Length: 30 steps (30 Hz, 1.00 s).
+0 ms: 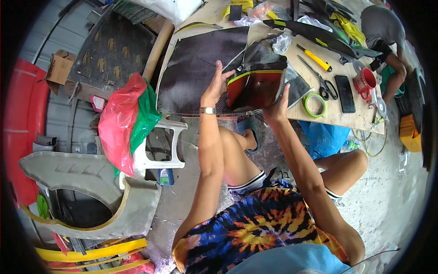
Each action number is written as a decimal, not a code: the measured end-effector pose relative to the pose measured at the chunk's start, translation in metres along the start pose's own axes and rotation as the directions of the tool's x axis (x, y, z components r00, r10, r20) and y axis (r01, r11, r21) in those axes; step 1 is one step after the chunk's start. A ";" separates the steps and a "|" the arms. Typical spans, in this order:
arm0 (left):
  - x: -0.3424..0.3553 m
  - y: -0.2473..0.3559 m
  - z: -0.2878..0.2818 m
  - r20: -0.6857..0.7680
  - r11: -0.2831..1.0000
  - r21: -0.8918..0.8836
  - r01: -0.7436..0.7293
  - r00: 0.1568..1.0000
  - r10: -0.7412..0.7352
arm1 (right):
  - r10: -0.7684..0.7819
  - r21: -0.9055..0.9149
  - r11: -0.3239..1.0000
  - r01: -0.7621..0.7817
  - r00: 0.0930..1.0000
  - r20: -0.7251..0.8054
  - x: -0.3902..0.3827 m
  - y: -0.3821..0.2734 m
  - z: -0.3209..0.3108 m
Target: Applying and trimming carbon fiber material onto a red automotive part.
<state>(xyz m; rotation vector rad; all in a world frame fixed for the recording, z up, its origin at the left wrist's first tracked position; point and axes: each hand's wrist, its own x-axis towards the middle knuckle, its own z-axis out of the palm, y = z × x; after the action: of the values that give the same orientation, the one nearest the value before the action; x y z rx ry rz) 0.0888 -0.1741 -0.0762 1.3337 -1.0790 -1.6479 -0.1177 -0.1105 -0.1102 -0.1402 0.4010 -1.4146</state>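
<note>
Between my two hands is a hollow, curved, glossy part (256,89), dark red inside and black outside, with a yellow tape strip along its upper edge. My left hand (215,89) holds its left side, with the index finger pointing up. My right hand (277,109) grips the lower right side, its other fingers hidden behind the part. Underneath and to the left lies a large sheet of black woven carbon fibre cloth (194,68). Another piece of the cloth (297,86) shows to the right of the part.
On the wooden table (360,119) to the right lie scissors (325,86), a yellow cutter knife (315,58), a green tape roll (314,105), a phone (345,93) and a red mug (364,83). Left are a white stool (173,141) and a grey fender (141,205). Another person (383,27) bends at far right.
</note>
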 end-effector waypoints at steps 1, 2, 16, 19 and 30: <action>-0.002 0.000 -0.008 -0.040 0.996 0.090 0.026 0.999 -0.022 | 0.042 0.083 0.996 -0.040 0.999 -0.025 -0.001 -0.004 0.008; -0.009 0.003 -0.002 -0.034 0.996 0.086 0.032 0.999 -0.029 | 0.044 0.086 0.996 -0.035 0.993 -0.108 -0.005 -0.016 0.013; -0.038 -0.022 0.104 0.057 0.479 -0.877 -0.025 0.986 0.156 | 0.145 0.068 0.987 -0.147 0.989 0.031 0.019 -0.088 0.025; -0.049 -0.016 0.121 0.111 0.361 -0.932 0.030 0.972 0.206 | -0.091 -0.010 0.996 0.091 0.996 -0.021 0.015 -0.094 0.049; -0.049 0.005 0.165 0.078 0.197 -0.980 -0.010 0.900 0.430 | 0.012 -0.015 1.000 -0.011 0.994 0.106 0.022 -0.109 0.084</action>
<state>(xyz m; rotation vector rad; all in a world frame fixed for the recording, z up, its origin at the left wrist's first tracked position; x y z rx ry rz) -0.0642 -0.1060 -0.0372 -0.0175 -0.1390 -1.7895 -0.1876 -0.1609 -0.0009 -0.2233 0.3234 -1.3865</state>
